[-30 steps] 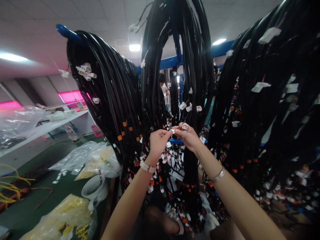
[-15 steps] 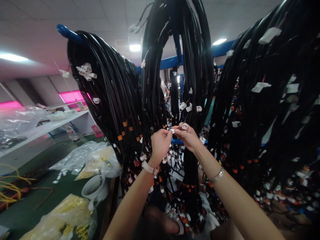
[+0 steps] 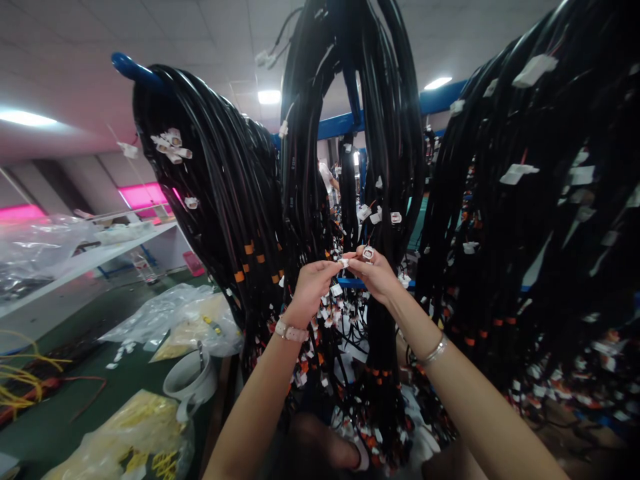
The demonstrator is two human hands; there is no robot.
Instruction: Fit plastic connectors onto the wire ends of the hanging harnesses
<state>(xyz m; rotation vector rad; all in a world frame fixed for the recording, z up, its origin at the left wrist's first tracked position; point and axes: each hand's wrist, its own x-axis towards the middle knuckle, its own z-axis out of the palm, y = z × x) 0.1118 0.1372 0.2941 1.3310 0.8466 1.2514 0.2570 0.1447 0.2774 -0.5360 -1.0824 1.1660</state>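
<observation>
Between my fingertips is a small white connector point(image 3: 345, 263), at the middle of the head view. My left hand point(image 3: 316, 285) pinches its left side, and my right hand point(image 3: 376, 272) grips it from the right. Another white connector housing point(image 3: 368, 253) sits against the fingers of my right hand; whether they hold it I cannot tell. Right behind the hands hangs a thick bundle of black cable harnesses point(image 3: 393, 147), with white connectors dangling from it. The wires at my fingertips are mostly hidden.
More black harnesses point(image 3: 200, 153) with orange tape hang at left, others point(image 3: 540, 220) at right, from a blue rack point(image 3: 340, 125). On the green table point(image 3: 130, 267) are a white cup point(image 3: 187, 380), plastic bags point(image 3: 135, 433) of yellow parts and yellow wires point(image 3: 25, 373). A person point(image 3: 327, 177) stands far behind.
My left wrist has dropped slightly and shifted left, and its fingers are straighter at the connector. The right hand stays nearly still.
</observation>
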